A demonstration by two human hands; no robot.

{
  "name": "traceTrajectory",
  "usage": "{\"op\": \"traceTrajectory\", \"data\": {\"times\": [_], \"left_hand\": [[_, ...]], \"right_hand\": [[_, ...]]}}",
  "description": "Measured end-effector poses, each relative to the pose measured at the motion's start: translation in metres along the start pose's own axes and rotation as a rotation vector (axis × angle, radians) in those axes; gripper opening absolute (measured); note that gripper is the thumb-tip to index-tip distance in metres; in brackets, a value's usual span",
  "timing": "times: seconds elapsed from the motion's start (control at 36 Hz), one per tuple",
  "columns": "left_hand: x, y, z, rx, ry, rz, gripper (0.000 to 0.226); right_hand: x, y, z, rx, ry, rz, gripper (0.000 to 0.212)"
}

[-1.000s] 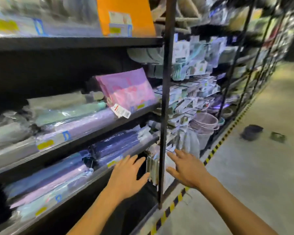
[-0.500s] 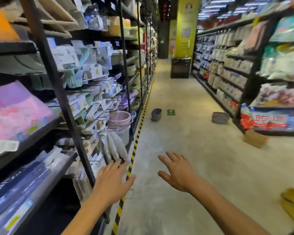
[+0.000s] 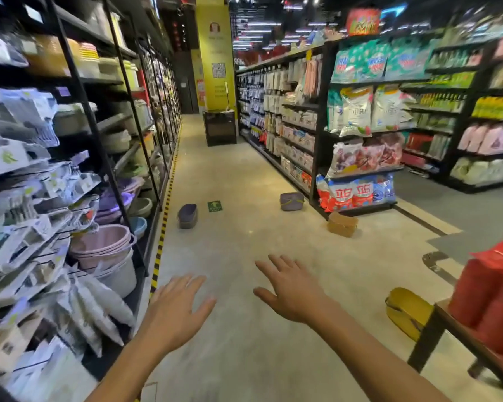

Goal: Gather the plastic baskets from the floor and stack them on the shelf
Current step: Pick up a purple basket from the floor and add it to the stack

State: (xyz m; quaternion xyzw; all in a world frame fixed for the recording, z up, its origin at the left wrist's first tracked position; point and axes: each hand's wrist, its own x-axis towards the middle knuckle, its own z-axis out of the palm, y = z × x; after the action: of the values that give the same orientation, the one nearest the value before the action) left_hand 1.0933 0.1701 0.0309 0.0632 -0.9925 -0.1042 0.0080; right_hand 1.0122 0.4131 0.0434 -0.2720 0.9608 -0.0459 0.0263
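Note:
Several plastic baskets lie on the aisle floor. A dark purple basket (image 3: 187, 216) sits near the left shelf's striped edge. A grey-purple basket (image 3: 291, 201) with a yellow handle rests by the right shelf. A tan basket (image 3: 342, 224) lies a little nearer. A yellow basket (image 3: 407, 313) lies on its side at the right, beside a table leg. My left hand (image 3: 177, 310) and my right hand (image 3: 291, 288) hover over the floor in front of me, fingers spread, holding nothing, well short of every basket.
The left shelf (image 3: 105, 158) holds pink buckets (image 3: 100, 245), basins and packaged goods. A right shelf (image 3: 357, 146) carries bags. A wooden table (image 3: 459, 335) with red packs stands at the right. A dark cabinet (image 3: 219, 127) blocks the aisle's far end. A green sticker (image 3: 215, 206) marks the floor.
My view has swung right, from facing the left shelf to looking down the aisle. Both hands stay empty and spread; the baskets on the floor have come into view.

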Motion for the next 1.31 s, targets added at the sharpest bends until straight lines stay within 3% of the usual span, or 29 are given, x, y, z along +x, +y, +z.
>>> {"op": "traceTrajectory", "data": {"times": [0.11,0.36,0.64,0.72,0.83,1.31], "left_hand": [[0.046,0.022,0.005,0.002,0.002,0.009,0.066],[0.122,0.053,0.013,0.01,-0.024,0.018,0.064],[0.226,0.042,0.03,-0.017,-0.051,0.079,0.069],[0.268,0.033,0.03,-0.028,-0.042,0.116,0.091],[0.325,0.014,0.023,-0.063,-0.039,0.136,0.067],[0.504,-0.123,-0.013,-0.054,0.029,0.051,0.065]], "right_hand": [[0.025,0.037,-0.002,0.003,0.015,0.016,0.066],[0.078,0.091,0.0,0.024,0.007,0.054,0.065],[0.155,0.126,0.005,0.041,-0.025,0.14,0.064],[0.189,0.134,0.004,0.025,-0.018,0.171,0.064],[0.242,0.135,-0.007,0.005,-0.001,0.212,0.064],[0.486,0.106,-0.025,-0.014,0.013,0.113,0.067]]}}
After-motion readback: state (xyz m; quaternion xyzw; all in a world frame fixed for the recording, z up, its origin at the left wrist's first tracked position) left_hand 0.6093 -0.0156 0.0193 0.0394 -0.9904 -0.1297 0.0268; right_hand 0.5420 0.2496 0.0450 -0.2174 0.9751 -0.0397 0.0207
